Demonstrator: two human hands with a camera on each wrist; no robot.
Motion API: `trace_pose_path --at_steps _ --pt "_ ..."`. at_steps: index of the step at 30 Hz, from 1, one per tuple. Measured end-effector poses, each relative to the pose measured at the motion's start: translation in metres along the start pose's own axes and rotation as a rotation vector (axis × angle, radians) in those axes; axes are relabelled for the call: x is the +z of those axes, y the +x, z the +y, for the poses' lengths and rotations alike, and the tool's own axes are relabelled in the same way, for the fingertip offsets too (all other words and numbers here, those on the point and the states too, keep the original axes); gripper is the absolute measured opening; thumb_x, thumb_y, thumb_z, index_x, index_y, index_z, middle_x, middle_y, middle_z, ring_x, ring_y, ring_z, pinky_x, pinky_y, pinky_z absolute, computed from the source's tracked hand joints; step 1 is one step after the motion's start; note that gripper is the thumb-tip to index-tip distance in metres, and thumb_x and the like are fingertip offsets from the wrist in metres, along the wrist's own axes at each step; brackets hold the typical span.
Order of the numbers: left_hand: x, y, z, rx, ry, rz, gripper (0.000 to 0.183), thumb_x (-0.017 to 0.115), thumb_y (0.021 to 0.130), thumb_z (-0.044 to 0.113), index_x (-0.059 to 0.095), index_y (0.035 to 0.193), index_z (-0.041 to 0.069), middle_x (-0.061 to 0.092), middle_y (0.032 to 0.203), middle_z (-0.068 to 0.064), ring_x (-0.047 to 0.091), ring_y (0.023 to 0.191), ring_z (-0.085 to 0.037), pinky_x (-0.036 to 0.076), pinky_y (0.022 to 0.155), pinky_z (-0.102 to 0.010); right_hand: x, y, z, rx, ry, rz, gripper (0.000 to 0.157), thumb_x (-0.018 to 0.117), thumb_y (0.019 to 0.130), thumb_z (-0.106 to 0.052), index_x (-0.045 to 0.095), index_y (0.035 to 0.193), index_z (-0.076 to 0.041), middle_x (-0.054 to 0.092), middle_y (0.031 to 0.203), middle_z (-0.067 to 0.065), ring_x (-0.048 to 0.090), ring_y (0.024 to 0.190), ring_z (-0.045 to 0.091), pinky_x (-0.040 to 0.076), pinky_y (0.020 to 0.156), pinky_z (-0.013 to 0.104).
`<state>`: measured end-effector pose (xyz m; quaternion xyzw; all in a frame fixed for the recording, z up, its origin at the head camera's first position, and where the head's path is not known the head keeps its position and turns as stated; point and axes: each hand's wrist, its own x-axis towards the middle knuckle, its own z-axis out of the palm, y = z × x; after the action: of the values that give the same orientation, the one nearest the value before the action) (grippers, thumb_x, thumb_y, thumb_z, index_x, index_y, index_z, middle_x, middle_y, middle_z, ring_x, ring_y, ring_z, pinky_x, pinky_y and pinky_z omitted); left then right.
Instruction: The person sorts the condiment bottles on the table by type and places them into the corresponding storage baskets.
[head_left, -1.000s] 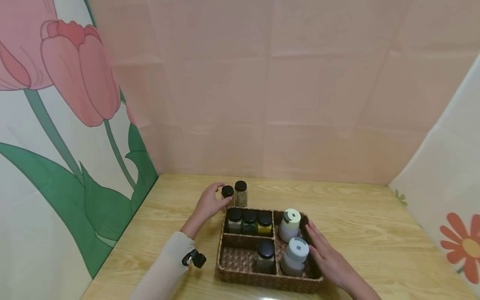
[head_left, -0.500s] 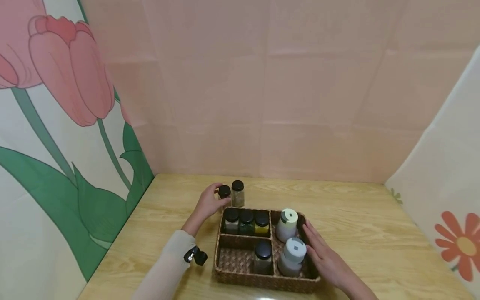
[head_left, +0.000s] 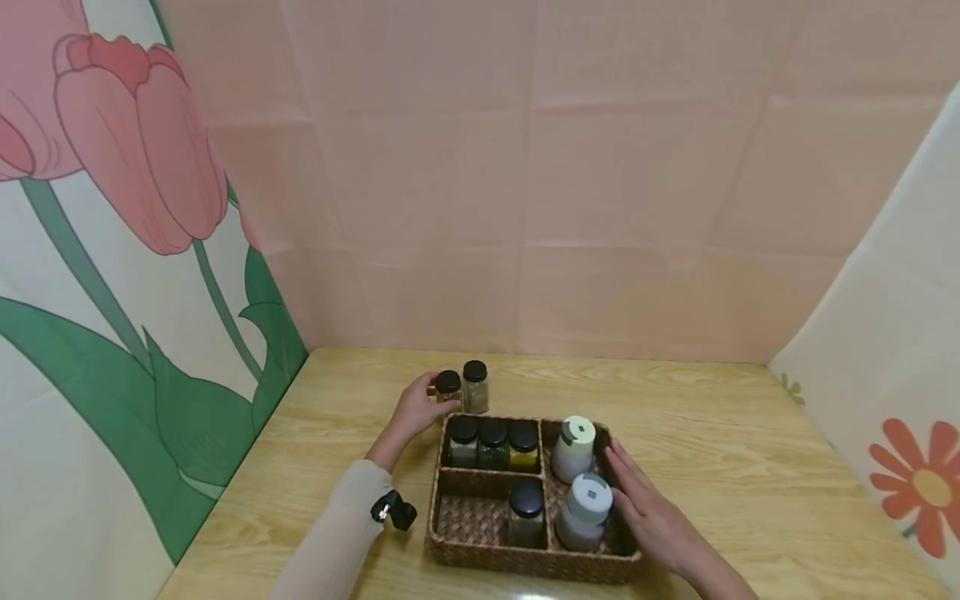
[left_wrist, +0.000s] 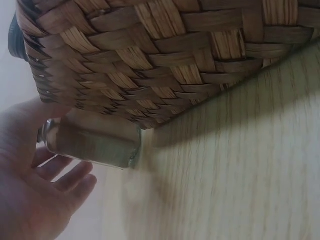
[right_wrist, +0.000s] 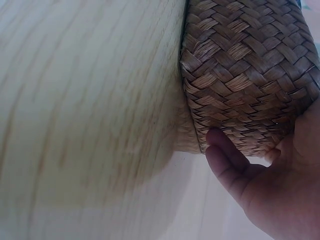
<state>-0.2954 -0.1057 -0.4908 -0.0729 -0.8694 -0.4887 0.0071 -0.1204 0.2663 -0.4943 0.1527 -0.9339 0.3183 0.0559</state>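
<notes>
Behind the back left corner of a woven basket [head_left: 536, 568], my left hand [head_left: 415, 408] holds a small glass spice jar [head_left: 448, 383] with a black lid between thumb and fingers. The jar's clear body [left_wrist: 92, 142] shows beside the basket's wall in the left wrist view. A second black-lidded spice jar [head_left: 476, 392] stands just right of it. My right hand [head_left: 652, 517] rests with extended fingers along the basket's right side, and the right wrist view shows its fingertips at the woven wall [right_wrist: 245, 65].
Three spice jars [head_left: 493, 446] fill the basket's back left compartment. One black-lidded jar [head_left: 527, 512] stands in the front left compartment. Two white-capped bottles [head_left: 581, 517] occupy the right one. The wooden table [head_left: 750, 467] meets a pink cloth backdrop [head_left: 525, 208] behind.
The left fingers have lowered and drawn in around the spice jar. The head view has shifted slightly. The right hand stays at the basket's side.
</notes>
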Motion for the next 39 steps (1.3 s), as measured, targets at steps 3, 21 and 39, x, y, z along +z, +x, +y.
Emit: trace_pose_path --at_steps 3,21,39 --pt "0.001 0.001 -0.004 0.006 -0.001 0.002 0.067 0.083 0.085 0.028 0.055 0.141 0.002 0.060 0.136 -0.018 0.058 0.123 -0.038 0.057 0.088 -0.047 0.000 0.000 0.000 0.018 0.015 -0.015 0.056 0.044 0.109 -0.027 0.030 0.160 -0.007 0.021 0.168 0.015 0.026 0.147 0.043 0.002 0.098 -0.006" --pt "0.003 0.003 -0.013 0.083 0.039 0.027 0.048 0.085 0.083 0.027 0.067 0.123 0.005 0.071 0.107 -0.011 0.065 0.099 -0.028 0.057 0.076 -0.041 0.001 0.002 -0.001 0.083 0.021 -0.055 0.059 0.042 0.109 -0.036 0.028 0.161 -0.011 0.018 0.169 0.011 0.023 0.149 0.036 0.002 0.098 -0.002" --pt "-0.010 0.002 0.001 0.081 -0.011 0.120 0.050 0.085 0.083 0.028 0.067 0.122 0.003 0.071 0.103 -0.012 0.067 0.101 -0.032 0.059 0.078 -0.041 0.002 0.005 0.003 0.031 0.023 -0.015 0.057 0.045 0.109 -0.028 0.031 0.159 -0.007 0.022 0.167 0.016 0.026 0.147 0.043 0.002 0.097 -0.007"
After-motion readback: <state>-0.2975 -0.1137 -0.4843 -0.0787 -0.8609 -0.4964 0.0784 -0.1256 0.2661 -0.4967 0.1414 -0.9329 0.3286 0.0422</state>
